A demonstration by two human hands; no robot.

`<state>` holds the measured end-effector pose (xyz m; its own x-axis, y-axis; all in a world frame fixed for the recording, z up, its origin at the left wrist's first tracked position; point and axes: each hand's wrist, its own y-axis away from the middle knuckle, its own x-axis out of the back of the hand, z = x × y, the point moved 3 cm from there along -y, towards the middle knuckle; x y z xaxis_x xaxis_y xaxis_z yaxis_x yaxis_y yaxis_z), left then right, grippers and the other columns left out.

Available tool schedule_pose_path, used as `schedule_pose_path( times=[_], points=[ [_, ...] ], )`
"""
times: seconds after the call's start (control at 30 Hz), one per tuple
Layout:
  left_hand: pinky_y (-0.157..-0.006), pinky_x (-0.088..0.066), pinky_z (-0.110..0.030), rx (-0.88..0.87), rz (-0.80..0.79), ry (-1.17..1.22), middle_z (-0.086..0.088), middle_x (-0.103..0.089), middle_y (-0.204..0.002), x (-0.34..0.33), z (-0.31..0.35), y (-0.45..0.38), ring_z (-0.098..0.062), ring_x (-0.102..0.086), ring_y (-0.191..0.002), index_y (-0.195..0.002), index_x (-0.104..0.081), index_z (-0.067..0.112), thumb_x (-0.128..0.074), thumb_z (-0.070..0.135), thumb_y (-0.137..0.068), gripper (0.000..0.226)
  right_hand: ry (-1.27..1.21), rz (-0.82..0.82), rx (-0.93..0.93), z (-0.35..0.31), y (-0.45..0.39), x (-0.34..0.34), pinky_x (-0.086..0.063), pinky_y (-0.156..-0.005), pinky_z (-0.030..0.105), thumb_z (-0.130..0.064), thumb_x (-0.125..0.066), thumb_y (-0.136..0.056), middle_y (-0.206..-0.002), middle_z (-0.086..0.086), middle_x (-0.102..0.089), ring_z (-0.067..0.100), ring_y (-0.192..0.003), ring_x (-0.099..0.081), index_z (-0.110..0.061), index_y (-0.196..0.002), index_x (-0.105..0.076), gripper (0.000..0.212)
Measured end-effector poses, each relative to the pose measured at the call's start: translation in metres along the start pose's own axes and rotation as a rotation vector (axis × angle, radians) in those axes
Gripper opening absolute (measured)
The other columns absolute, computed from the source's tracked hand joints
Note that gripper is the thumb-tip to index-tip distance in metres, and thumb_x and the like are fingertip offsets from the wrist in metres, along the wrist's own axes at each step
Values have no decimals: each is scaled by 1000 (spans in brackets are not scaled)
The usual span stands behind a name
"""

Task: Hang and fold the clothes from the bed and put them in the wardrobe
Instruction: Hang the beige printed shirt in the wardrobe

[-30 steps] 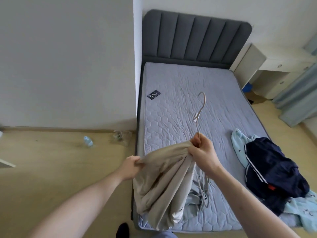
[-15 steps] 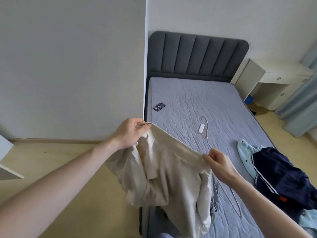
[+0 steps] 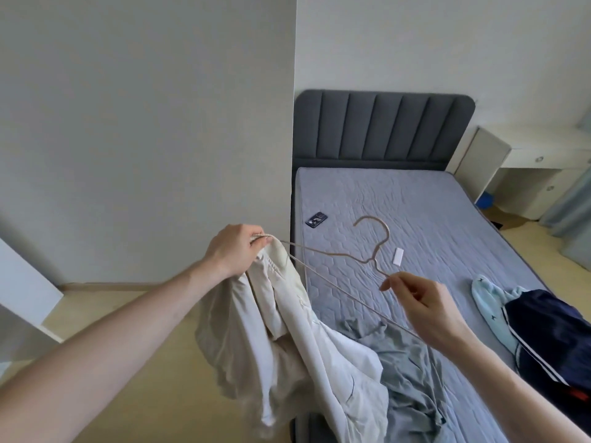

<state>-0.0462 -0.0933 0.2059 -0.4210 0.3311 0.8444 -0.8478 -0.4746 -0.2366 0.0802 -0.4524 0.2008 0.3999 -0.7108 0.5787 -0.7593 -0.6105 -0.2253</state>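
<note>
A beige garment [image 3: 287, 340] hangs from my left hand [image 3: 236, 251], which grips its top edge together with one end of a thin beige wire hanger [image 3: 379, 243]. My right hand [image 3: 422, 302] pinches the hanger's other shoulder near the neck, and the hook points up over the bed [image 3: 415, 212]. The garment has slid off the right side of the hanger and droops past the bed's left edge. A grey garment [image 3: 406, 378] lies crumpled on the mattress below. A navy garment [image 3: 550, 334] and a light blue one [image 3: 486, 289] lie at the right.
A dark phone [image 3: 316, 219] and a small white tag [image 3: 397, 254] lie on the mattress. A white wall [image 3: 144, 139] stands at the left, a white desk [image 3: 527, 161] at the far right, and a white panel [image 3: 22, 282] at the left edge.
My left hand rose and now grips the hanger's end with the garment. My right hand let go of the cloth and pinches the bare hanger wire, and the hanger has come up off the bed.
</note>
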Motion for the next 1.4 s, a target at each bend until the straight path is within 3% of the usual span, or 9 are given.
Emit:
schedule_pose_path(
  times=[0.27,0.43,0.6,0.83,0.93,1.03,1.13,1.2,1.4],
  points=[
    [-57,-38,-30,103,-25,-55,5,-61,-67,-2,-24,-4,-21,-57,-71,-75,-59,19,-59,51,-98,40,46,29,9,-15,9,0,-21,-42,18,-23,-58,-105,-44,-7,-34,5,-40,-27,-21,-76,-73,33],
    [-64,-40,-33,150,-62,-31,5,-63,-70,-1,-32,-11,-27,-59,-78,-70,-58,23,-61,47,-99,38,52,41,-22,-5,18,-1,-22,-42,15,-26,-58,-104,-43,-7,-34,6,-38,-27,-22,-73,-71,34],
    [-66,-46,-35,76,-87,-4,6,-63,-67,-7,-15,-13,-25,-60,-75,-72,-61,21,-62,49,-97,38,137,-29,-18,2,23,-24,-25,-44,18,-25,-60,-104,-43,-8,-40,8,-40,-32,-25,-69,-67,36],
    [-74,-54,-40,-115,-67,46,6,-71,-74,2,35,-6,-23,-65,-78,-82,-69,21,-60,49,-99,35,209,4,-19,5,21,-70,-29,-46,23,-31,-60,-102,-45,-10,-47,11,-42,-39,-22,-69,-64,35],
    [-69,-51,-37,-218,-33,118,5,-70,-70,7,65,8,-22,-62,-71,-82,-70,21,-62,47,-99,32,156,83,-107,5,13,-88,-30,-49,32,-38,-59,-101,-51,4,-44,11,-44,-33,-14,-64,-55,43],
    [-63,-47,-33,-268,-13,217,6,-66,-64,13,84,25,-13,-58,-62,-79,-67,18,-63,42,-100,32,53,158,-173,7,11,-97,-22,-51,32,-46,-60,-99,-52,2,-30,8,-50,-26,-10,-62,-39,56],
    [-58,-37,-16,-272,-17,267,12,-59,-60,11,94,48,-5,-53,-57,-76,-61,21,-60,45,-99,34,-71,208,-238,8,13,-104,-22,-54,34,-49,-64,-98,-54,9,-29,12,-52,-27,-9,-60,-31,64],
    [-60,-38,-13,-264,-84,331,13,-64,-65,3,101,63,-3,-59,-59,-81,-59,23,-59,44,-101,29,-142,247,-253,6,14,-107,-20,-54,33,-47,-67,-98,-52,1,-24,12,-51,-25,-11,-58,-28,67],
    [-59,-61,-37,-174,-414,495,3,-71,-83,-27,101,88,-16,-70,-70,-92,-60,24,-60,28,-102,10,-304,319,-208,-1,11,-110,-19,-51,31,-42,-67,-100,-52,-2,-23,13,-50,-23,-9,-56,-27,68]
  ],
)
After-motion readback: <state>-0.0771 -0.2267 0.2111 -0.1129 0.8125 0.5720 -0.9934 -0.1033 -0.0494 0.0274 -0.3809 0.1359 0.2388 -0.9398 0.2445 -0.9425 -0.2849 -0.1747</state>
